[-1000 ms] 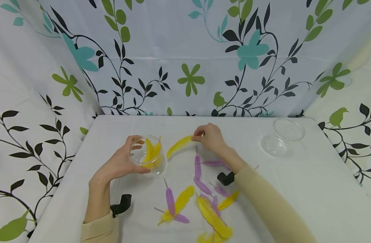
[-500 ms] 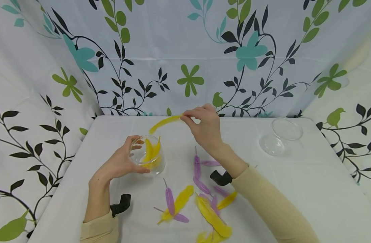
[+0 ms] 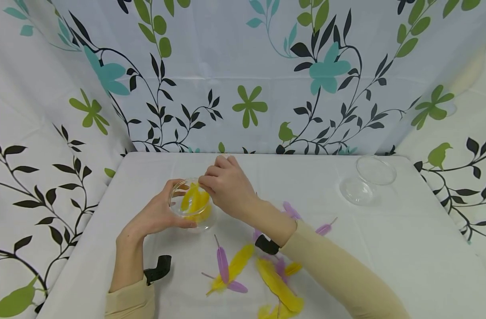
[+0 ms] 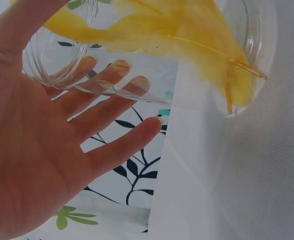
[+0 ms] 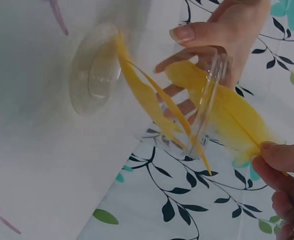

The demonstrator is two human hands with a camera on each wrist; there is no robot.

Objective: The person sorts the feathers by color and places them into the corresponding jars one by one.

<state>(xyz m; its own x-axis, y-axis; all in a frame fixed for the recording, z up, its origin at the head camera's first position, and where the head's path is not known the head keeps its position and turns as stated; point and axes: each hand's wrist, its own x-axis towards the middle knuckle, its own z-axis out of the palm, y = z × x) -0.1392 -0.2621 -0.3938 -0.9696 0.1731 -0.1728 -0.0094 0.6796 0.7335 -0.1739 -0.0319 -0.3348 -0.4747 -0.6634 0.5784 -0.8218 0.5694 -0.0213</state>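
My left hand (image 3: 157, 210) grips a clear glass jar (image 3: 206, 224) around its side, thumb in front and fingers behind. Inside the jar are yellow feathers (image 4: 186, 37), their quills down at its base in the left wrist view. My right hand (image 3: 231, 188) is at the jar's rim, pinching a yellow feather (image 5: 236, 120) by its quill between thumb and fingertips. In the right wrist view this feather's vane passes through the jar's mouth, beside the feathers (image 5: 147, 97) inside.
On the table (image 3: 406, 248) lie loose yellow feathers (image 3: 279, 285) and purple feathers (image 3: 223, 264), partly under my right forearm. A clear dish (image 3: 356, 191) and a clear round lid (image 3: 376, 170) are at the back right. A patterned curtain (image 3: 211, 53) hangs behind.
My right hand lifted the pinched yellow feather, then carried it left and down into the jar's mouth. My left hand has stayed on the jar.
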